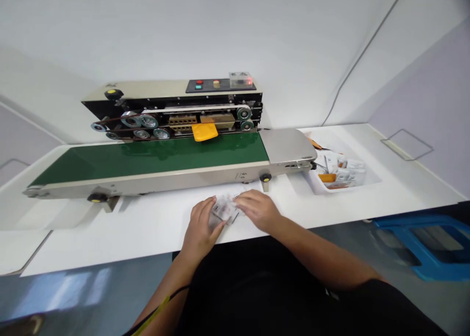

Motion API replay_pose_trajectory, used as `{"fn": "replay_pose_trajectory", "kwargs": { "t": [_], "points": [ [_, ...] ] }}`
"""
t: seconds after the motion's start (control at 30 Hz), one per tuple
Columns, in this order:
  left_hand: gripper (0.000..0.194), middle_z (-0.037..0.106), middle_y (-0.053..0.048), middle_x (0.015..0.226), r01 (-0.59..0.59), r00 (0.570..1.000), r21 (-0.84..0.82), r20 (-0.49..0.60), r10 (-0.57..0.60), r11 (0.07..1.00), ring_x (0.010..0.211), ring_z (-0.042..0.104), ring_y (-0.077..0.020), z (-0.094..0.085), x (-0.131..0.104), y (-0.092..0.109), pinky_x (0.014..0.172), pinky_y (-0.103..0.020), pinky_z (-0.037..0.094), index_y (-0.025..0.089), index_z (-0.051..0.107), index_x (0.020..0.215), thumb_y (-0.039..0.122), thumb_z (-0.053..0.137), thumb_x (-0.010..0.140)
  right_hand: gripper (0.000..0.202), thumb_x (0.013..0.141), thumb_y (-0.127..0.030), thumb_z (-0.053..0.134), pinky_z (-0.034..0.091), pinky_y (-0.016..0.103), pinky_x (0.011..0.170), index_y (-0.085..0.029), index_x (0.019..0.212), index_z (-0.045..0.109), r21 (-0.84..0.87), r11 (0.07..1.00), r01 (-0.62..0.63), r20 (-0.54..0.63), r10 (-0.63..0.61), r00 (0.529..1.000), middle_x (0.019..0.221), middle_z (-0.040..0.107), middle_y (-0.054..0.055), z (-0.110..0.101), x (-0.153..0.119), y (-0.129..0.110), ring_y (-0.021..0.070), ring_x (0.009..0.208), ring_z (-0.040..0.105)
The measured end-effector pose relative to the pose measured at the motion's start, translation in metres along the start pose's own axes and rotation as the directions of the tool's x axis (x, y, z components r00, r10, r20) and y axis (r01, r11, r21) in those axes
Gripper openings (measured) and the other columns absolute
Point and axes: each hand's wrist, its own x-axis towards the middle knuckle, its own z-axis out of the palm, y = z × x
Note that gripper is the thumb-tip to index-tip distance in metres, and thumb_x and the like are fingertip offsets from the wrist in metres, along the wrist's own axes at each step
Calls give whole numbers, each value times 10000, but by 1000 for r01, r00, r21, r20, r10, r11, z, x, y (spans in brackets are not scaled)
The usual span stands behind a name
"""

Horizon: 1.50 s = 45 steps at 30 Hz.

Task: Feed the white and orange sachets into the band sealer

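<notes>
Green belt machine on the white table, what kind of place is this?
Probably a small packing workshop: a band sealer with a green conveyor belt, a white tray of small packets, and both hands holding a clear plastic packet.

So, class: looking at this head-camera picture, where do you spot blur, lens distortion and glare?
Head view: the small clear packets between the left hand and right hand are motion-blurred; the white table's edges and the long green conveyor belt bow from wide-angle distortion; soft glare sits on the grey floor, lower left.
</notes>
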Motion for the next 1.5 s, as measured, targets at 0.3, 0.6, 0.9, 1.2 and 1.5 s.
{"fn": "replay_pose_trajectory", "kwargs": {
  "t": [0.3, 0.6, 0.9, 1.2, 1.5],
  "points": [
    [585, 559, -145, 1526, -14, 991, 50, 135, 7, 999, 1391, 513, -367, 2, 2, 1, 1169, -574, 449, 233, 479, 1517, 412, 661, 991, 148, 966, -303, 693, 468, 173, 443, -201, 1070, 662, 630, 544, -554, -60, 745, 664, 629, 637, -26, -126, 121, 45, 88, 465, 563],
    [483, 575, -137, 1516, -46, 982, 73, 186, 31, 996, 1408, 506, -356, -1, 4, 5, 1183, -557, 447, 210, 565, 1426, 377, 657, 982, 85, 983, -81, 583, 570, 207, 537, -164, 977, 598, 725, 199, -659, 229, 833, 503, 692, 706, 64, -104, 169, 73, 126, 559, 632],
    [499, 652, -100, 1470, -60, 974, 99, 223, 37, 993, 1454, 510, -369, 1, 4, 9, 1219, -625, 384, 198, 611, 1382, 205, 626, 883, 411, 960, -360, 667, 586, 374, 815, -219, 1346, 669, -41, 915, -401, -215, 384, 898, 951, 740, 49, -93, 126, 39, 209, 848, 673],
    [222, 808, -55, 1076, 92, 979, -23, -180, -95, 995, 974, 765, -230, -2, -14, -4, 896, -375, 604, 230, 736, 1179, 239, 560, 1043, 373, 1011, -374, 614, 579, 436, 912, -238, 1353, 672, -17, 1000, -16, 213, 19, 977, 1170, 737, 106, -16, 15, -11, 249, 1046, 684],
    [201, 796, -59, 1034, 145, 971, -163, -165, -172, 976, 938, 758, -222, -9, -17, -1, 865, -349, 612, 221, 733, 1115, 342, 606, 1016, 153, 1013, -261, 617, 511, 314, 761, -205, 917, 721, 128, 989, -69, 507, -6, 862, 894, 723, 39, -35, 70, -14, 173, 838, 650]
  ]
}}
